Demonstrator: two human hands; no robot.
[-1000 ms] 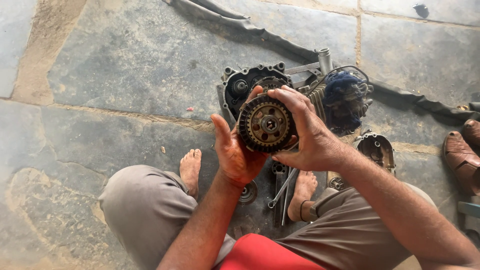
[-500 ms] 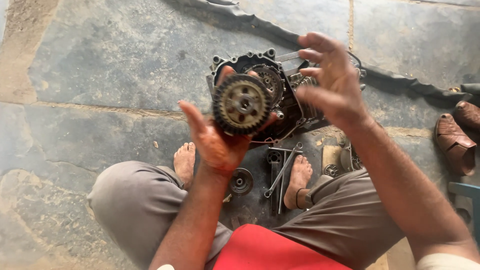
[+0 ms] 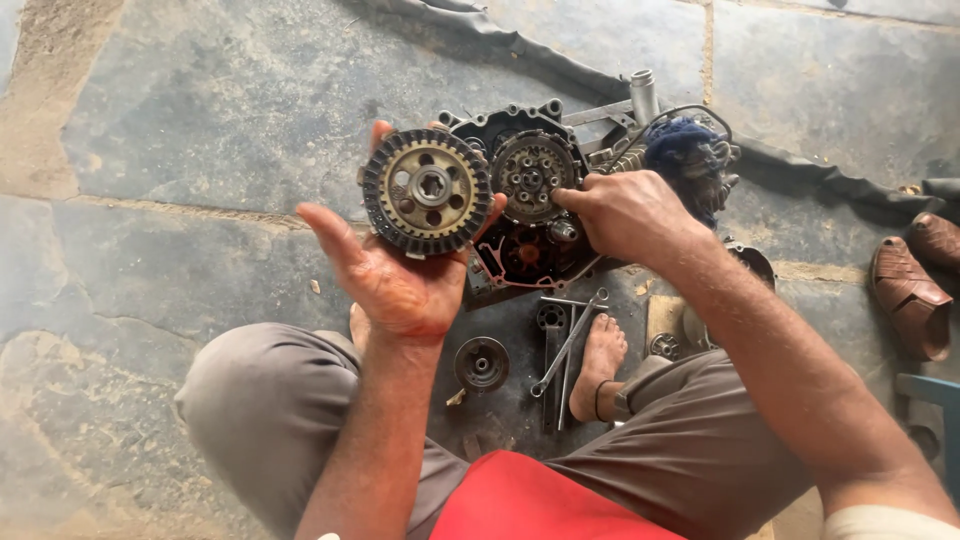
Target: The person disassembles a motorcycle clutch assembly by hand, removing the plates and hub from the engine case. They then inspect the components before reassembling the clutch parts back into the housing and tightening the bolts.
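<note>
the left hand (image 3: 395, 280) cradles a round toothed clutch assembly (image 3: 427, 192), fingers spread behind it; the right hand (image 3: 625, 212) (fingers curled together) touches the open engine case (image 3: 530, 215).

Left hand (image 3: 395, 285) palm up, cradling round toothed clutch pack (image 3: 427, 192). Right hand (image 3: 625, 212) fingers on geared hub (image 3: 530, 176) in open engine case (image 3: 520, 250) on stone floor (image 3: 200, 120). Spanners (image 3: 562, 350) near, brown sandals (image 3: 915, 285) far right.

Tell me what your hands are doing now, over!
Left hand holds toothed clutch wheel, palm up. Right hand on engine case, beside gear. Wrenches lie below.
</note>
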